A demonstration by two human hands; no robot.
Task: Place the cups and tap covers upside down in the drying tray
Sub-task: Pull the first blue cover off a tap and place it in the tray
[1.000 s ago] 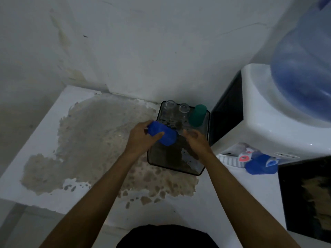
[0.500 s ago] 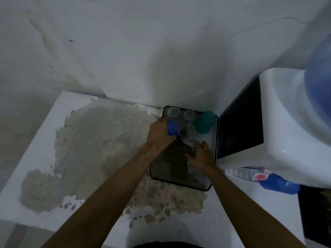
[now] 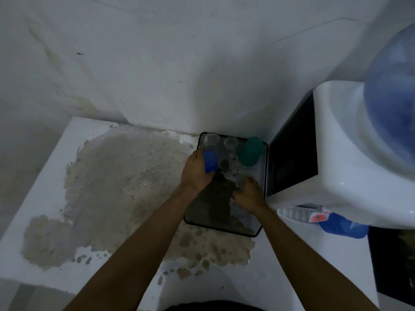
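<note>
**Blue cup going down in the tray's back-left**

The left hand [image 3: 196, 170] is wrapped around a blue cup [image 3: 210, 162], thumb side toward the wearer, holding it low over the left part of the tray [image 3: 224, 228]. The cup sits just in front of 2 clear cups [image 3: 211, 140] standing along the far rim, so the grip probably steers it into the free spot beside them; whether it is already mouth-down I cannot tell.

The right hand [image 3: 248, 194] rests lower right in the tray, fingers curled onto the mesh floor. Whether it holds anything small is hidden; it may be steadying the tray.

A green cup [image 3: 249, 151] stands inverted in the far right corner, against the dispenser [image 3: 336, 153]. The tray sits on a stained counter [image 3: 123, 187], pushed into the corner by the wall.
</note>
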